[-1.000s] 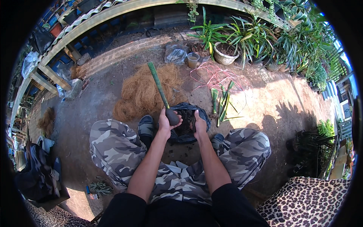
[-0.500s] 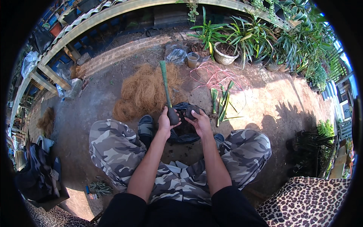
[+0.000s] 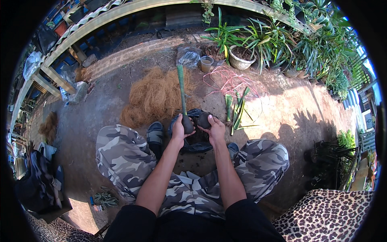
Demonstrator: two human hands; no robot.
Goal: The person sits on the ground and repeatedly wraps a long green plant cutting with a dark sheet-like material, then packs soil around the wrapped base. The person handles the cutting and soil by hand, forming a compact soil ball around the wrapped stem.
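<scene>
My left hand is closed round a dark ball of soil at the foot of a long green leaf cutting, which stands nearly upright. Facing it, my right hand grips a clump of dark soil, thumb on top. The two lumps are close together, with a narrow gap between them. Beneath both hands, a black plastic bag lies spread on the ground with dark soil in it. My hands hide part of the bag.
Beyond the bag lies a heap of brown fibre. To the right are cut green leaves and tangled pink string. A plastic cup stands near a potted plant. Leopard-print cloth covers the lower right.
The leaf cutting has shifted slightly right and stands straighter. My left hand has brought its soil ball nearer the clump in my right hand, which has turned a little.
</scene>
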